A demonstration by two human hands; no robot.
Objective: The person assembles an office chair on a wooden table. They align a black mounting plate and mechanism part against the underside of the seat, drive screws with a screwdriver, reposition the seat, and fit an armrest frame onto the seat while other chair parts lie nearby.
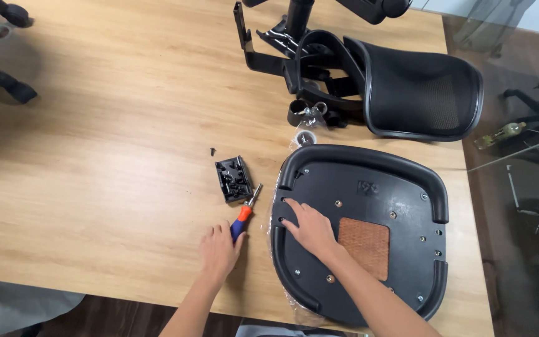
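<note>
A black chair seat pan (369,187) lies upside down on the wooden table (107,143), with a brown woven patch (364,246) on its underside. My right hand (310,228) rests flat on the pan's left part, fingers spread. A screwdriver (245,213) with an orange and blue handle lies just left of the pan. My left hand (218,253) lies palm down at the handle's blue end, fingertips touching it but not wrapped around it.
A small black plastic block (233,178) holding screws sits above the screwdriver, and a loose screw (212,150) lies beyond it. A black mesh backrest with its frame (419,87) lies at the back right. A small bag of hardware (310,115) sits between backrest and pan.
</note>
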